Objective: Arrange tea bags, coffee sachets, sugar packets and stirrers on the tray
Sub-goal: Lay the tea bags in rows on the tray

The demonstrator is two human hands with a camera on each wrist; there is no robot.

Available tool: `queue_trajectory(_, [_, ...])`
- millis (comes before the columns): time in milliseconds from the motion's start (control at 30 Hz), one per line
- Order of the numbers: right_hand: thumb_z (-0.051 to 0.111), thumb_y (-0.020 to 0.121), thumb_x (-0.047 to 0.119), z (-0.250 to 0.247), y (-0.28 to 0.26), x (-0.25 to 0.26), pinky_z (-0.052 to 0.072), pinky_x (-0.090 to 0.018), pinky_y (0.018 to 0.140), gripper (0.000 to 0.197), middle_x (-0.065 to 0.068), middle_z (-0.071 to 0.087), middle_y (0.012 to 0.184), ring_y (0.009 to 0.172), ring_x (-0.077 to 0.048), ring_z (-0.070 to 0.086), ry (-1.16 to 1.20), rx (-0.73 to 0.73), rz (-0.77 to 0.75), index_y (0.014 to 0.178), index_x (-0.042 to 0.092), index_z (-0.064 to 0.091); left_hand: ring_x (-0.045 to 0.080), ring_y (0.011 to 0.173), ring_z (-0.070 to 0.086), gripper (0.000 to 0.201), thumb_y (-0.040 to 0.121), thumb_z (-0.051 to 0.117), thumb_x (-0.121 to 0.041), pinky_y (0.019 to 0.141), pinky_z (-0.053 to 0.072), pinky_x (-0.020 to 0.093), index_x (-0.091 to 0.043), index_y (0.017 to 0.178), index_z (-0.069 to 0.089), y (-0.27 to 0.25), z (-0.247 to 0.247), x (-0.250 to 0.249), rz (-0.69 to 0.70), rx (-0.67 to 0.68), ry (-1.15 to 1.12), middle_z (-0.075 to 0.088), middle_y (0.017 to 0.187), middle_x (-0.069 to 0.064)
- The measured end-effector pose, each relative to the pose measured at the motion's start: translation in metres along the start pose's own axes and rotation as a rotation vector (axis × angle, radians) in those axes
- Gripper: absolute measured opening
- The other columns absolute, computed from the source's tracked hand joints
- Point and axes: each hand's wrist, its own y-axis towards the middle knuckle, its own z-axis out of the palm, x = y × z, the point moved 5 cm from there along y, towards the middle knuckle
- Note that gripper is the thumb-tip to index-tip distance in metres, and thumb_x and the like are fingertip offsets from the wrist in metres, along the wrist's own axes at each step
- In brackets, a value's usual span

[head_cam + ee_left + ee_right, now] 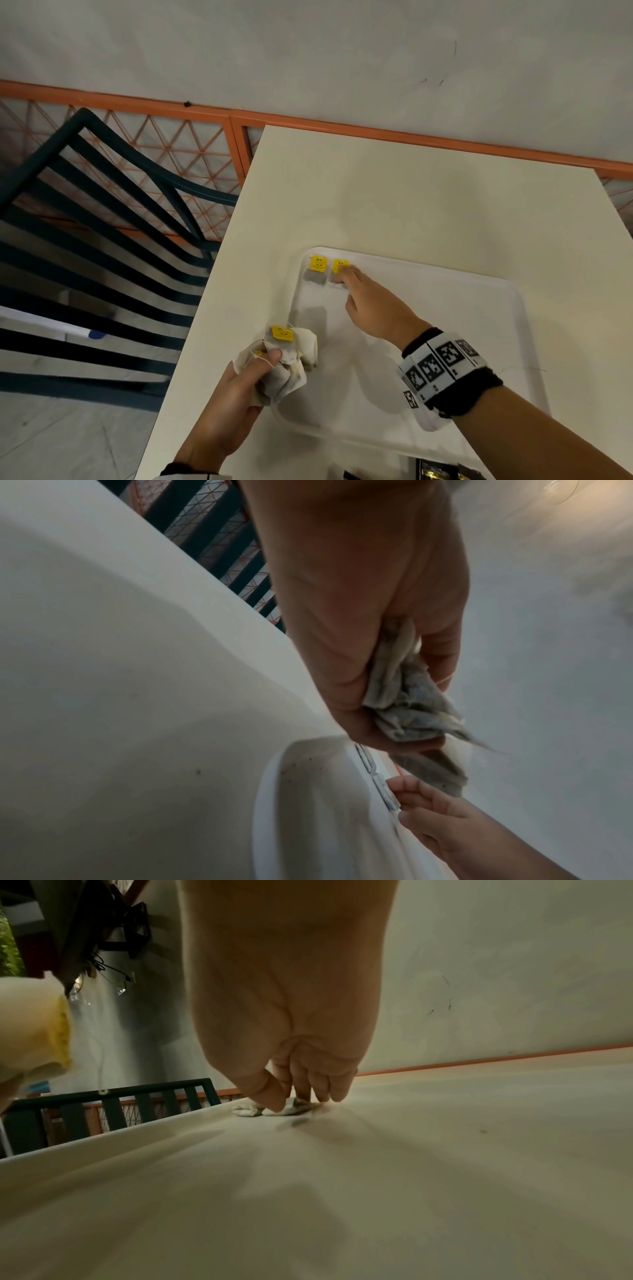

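Observation:
A white tray (513, 284) lies on a cream table (411, 192). Two tea bags with yellow tags sit side by side in its far left corner. One tea bag (317, 270) lies untouched. The straight fingers of my right hand (344, 289) rest on the other tea bag (339, 266), thumb spread apart. The right wrist view shows that tea bag (294, 1110) flat under the right hand (301, 1099). At the tray's left edge my left hand (270, 359) grips a crumpled bundle of tea bags (291, 370). The left wrist view shows this bundle (411, 707) pinched between thumb and fingers.
A dark green slatted chair (102, 222) stands left of the table, before an orange lattice fence (191, 154). Dark packets (435, 472) lie at the table's near edge. A pale wall runs behind the table.

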Motion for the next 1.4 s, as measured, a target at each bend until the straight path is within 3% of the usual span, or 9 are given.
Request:
queue_trajectory(167, [0.048,0.09,0.006,-0.006,-0.016,0.02,0.044,-0.023,0.085,0.029,-0.008,0.06,0.111,0.098,-0.016,0.058,0.195,-0.181,-0.027,0.118,0.011,0.055,0.011,0.063,0.06,0.024,0.084,0.057,-0.016,0.054,0.047,0.018,0.0,0.102,0.058,0.003,0.002,0.002,-0.031,-0.051,-0.035,0.062,0.064,-0.001])
queue_trajectory(300, [0.055,0.091,0.013,0.012,-0.031,0.04,0.049,-0.013,0.069,0.013,0.005,0.062,0.085,0.071,-0.003,0.059,0.68,0.123,0.152,0.102,0.013,0.061,0.022,0.054,0.059,0.022,0.082,0.061,-0.019,0.046,0.05,0.024,0.002,0.086,0.055,0.003,0.005,-0.002,-0.039,-0.073,-0.096,0.057,0.055,0.014])
queue_trajectory(433, [0.059,0.088,0.009,0.024,-0.039,0.052,0.058,-0.03,0.076,0.012,-0.001,0.06,0.091,0.074,-0.013,0.062,1.012,0.292,0.224,0.099,0.014,0.059,0.061,0.094,0.038,0.045,0.103,0.005,-0.011,0.103,0.03,0.055,0.02,0.116,0.035,-0.011,0.012,-0.013,0.006,-0.078,-0.49,0.033,0.096,0.047])
queue_trajectory(633, [0.057,0.09,0.011,0.033,-0.044,0.056,0.056,-0.023,0.072,0.012,-0.002,0.059,0.092,0.075,-0.012,0.062,1.071,0.286,0.214,0.099,0.017,0.061,0.021,0.051,0.033,0.013,0.092,0.043,-0.006,0.048,0.028,0.017,-0.01,0.103,0.038,0.033,0.001,-0.034,0.93,0.504,-1.101,0.036,0.063,0.011])
queue_trajectory(733, [0.058,0.089,0.007,0.034,-0.044,0.054,0.054,-0.023,0.067,0.007,-0.004,0.059,0.086,0.068,-0.009,0.06,1.07,0.265,0.227,0.091,0.014,0.059,0.06,0.067,0.024,0.043,0.101,0.003,-0.009,0.027,0.006,0.023,0.023,0.109,0.032,0.003,-0.005,-0.025,0.318,0.037,-0.71,0.027,0.077,0.046])
queue_trajectory(767, [0.058,0.088,0.006,0.034,-0.044,0.053,0.052,-0.022,0.064,0.006,-0.005,0.059,0.085,0.067,-0.009,0.059,1.064,0.254,0.235,0.09,0.012,0.057,0.062,0.083,0.037,0.045,0.102,0.005,-0.009,0.106,0.017,0.058,0.024,0.108,0.035,-0.003,-0.011,-0.019,0.187,-0.187,-0.315,0.039,0.09,0.048])
queue_trajectory(800, [0.058,0.088,0.005,0.033,-0.043,0.05,0.051,-0.021,0.062,0.006,-0.006,0.059,0.084,0.066,-0.009,0.058,1.055,0.237,0.245,0.09,0.011,0.056,0.048,0.078,0.058,0.035,0.101,0.021,-0.006,0.068,0.052,0.036,0.014,0.1,0.051,-0.004,-0.007,-0.011,0.204,-0.108,-0.011,0.06,0.083,0.035])
queue_trajectory(833, [0.059,0.087,0.005,0.033,-0.042,0.048,0.05,-0.021,0.06,0.007,-0.006,0.058,0.083,0.066,-0.01,0.057,1.05,0.213,0.259,0.089,0.011,0.055,0.034,0.063,0.063,0.026,0.096,0.038,-0.007,0.049,0.046,0.041,0.001,0.082,0.058,-0.006,-0.008,0.001,0.071,-0.1,-0.026,0.064,0.065,0.021])
queue_trajectory(1400, [0.061,0.083,0.014,0.031,-0.038,0.029,0.045,-0.029,0.084,0.035,-0.002,0.052,0.099,0.088,-0.019,0.053,0.319,-0.118,0.31,0.116,0.014,0.05,0.022,0.057,0.04,0.027,0.087,0.045,-0.017,0.06,0.034,0.032,-0.016,0.062,0.054,-0.011,-0.025,-0.017,0.151,-0.199,-0.034,0.035,0.054,0.005])
